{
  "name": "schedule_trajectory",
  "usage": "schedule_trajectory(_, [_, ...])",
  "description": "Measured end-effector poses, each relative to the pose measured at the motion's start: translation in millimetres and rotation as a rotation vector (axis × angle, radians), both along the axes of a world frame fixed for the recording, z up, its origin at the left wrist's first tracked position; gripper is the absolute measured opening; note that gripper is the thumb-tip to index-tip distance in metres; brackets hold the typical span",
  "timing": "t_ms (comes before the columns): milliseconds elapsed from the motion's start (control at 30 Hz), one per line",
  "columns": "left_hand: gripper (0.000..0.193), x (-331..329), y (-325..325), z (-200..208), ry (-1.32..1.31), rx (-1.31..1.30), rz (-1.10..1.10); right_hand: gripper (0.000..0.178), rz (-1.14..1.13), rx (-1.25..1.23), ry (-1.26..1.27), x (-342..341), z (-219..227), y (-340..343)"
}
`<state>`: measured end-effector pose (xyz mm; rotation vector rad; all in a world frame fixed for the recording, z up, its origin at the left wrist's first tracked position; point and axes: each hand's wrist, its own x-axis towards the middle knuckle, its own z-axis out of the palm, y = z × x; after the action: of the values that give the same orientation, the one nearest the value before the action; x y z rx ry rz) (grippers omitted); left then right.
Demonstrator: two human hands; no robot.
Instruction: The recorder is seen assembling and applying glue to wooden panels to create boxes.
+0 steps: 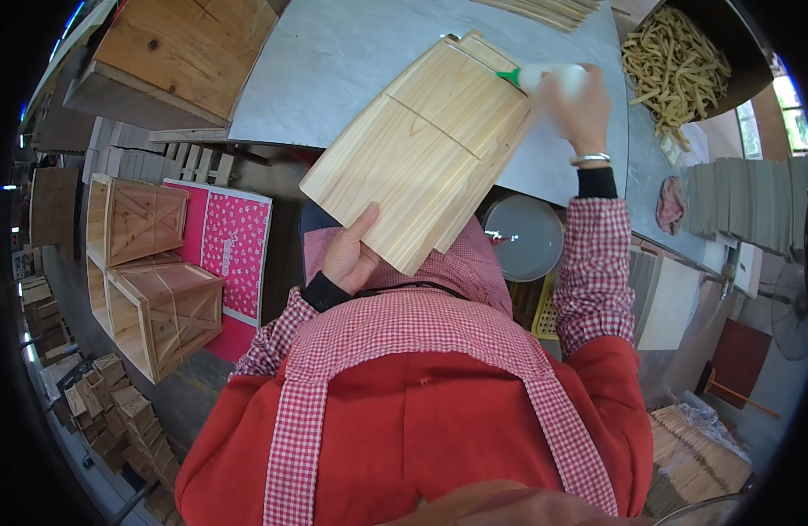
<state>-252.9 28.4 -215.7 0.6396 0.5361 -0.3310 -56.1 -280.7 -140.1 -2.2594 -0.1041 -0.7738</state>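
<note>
My left hand [351,254] grips the near edge of a stack of light wooden panels [421,149], which tilts up from my lap onto the grey worktable [334,53]. My right hand [579,105] is closed around a white glue bottle [548,77] with a green nozzle. The nozzle touches the far right edge of the panels. A silver bangle sits on my right wrist.
A large wooden box [176,53] stands at the table's far left. Open wooden crates [154,272] and a pink patterned board [233,254] lie on the floor to my left. A dark tray of thin wooden sticks [676,61] sits far right, a round white lid [526,237] below the table.
</note>
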Motion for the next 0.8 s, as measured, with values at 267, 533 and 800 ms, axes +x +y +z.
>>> schedule_trajectory(267, [0.055,-3,-1,2,-0.026,-0.008,0.047,0.048,-0.128,-0.094,-0.017,-50,18,-8])
schedule_trajectory(533, [0.053,0,-2,8,0.0,-0.023,0.047,0.047,0.119,0.519,0.188,-56,-16,88])
schedule_trajectory(800, [0.052,-1,-4,7,-0.011,-0.009,0.025,0.052,0.153,0.33,0.127,-41,-26,126])
